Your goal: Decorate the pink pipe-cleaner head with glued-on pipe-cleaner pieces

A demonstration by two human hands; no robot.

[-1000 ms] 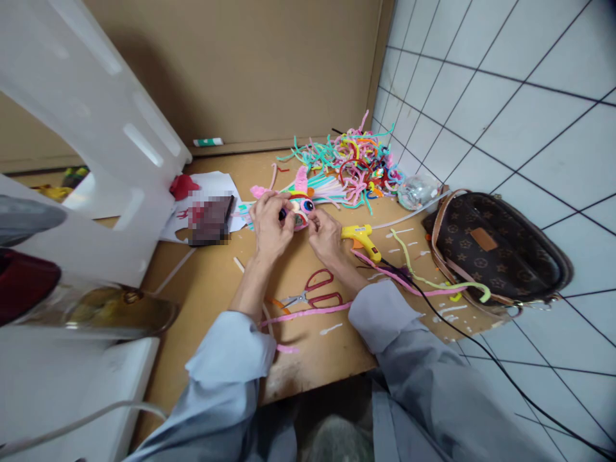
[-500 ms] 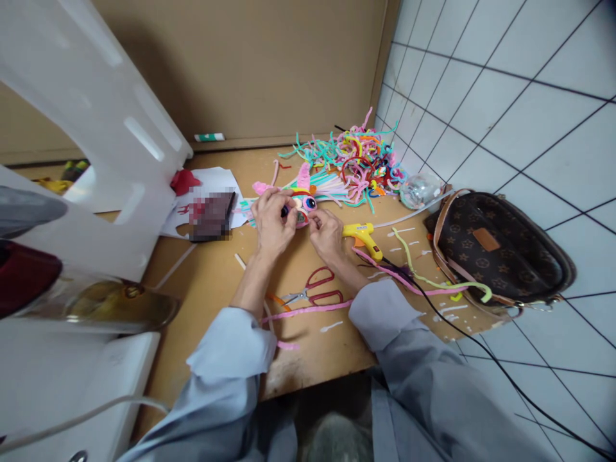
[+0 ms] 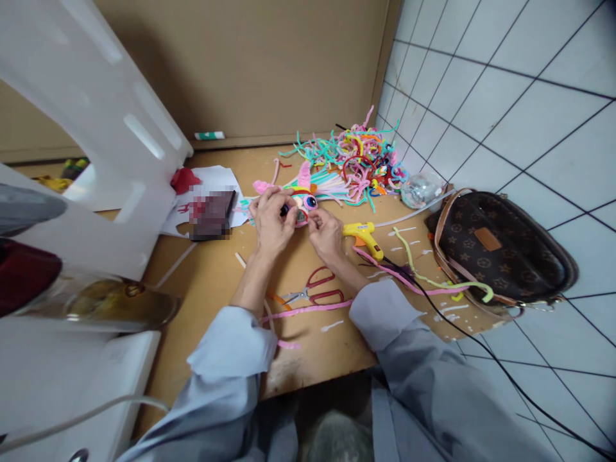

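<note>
My left hand (image 3: 270, 221) and my right hand (image 3: 327, 234) both pinch a small colourful pipe-cleaner figure (image 3: 304, 196) with big blue-and-pink eyes, held just above the wooden table (image 3: 221, 282). The left fingers are curled round its left side, the right fingertips press its lower right edge. A fan of pink and turquoise pipe cleaners spreads from the figure toward the back.
A heap of loose pipe cleaners (image 3: 359, 160) lies at the back right. A yellow glue gun (image 3: 364, 236), red scissors (image 3: 317, 292), a long pink pipe cleaner (image 3: 308, 311) and a brown bag (image 3: 500, 253) sit around my hands. White papers and a dark blurred object (image 3: 209, 215) lie left.
Both hands keep hold of the figure with only tiny finger shifts. The view has drifted slightly.
</note>
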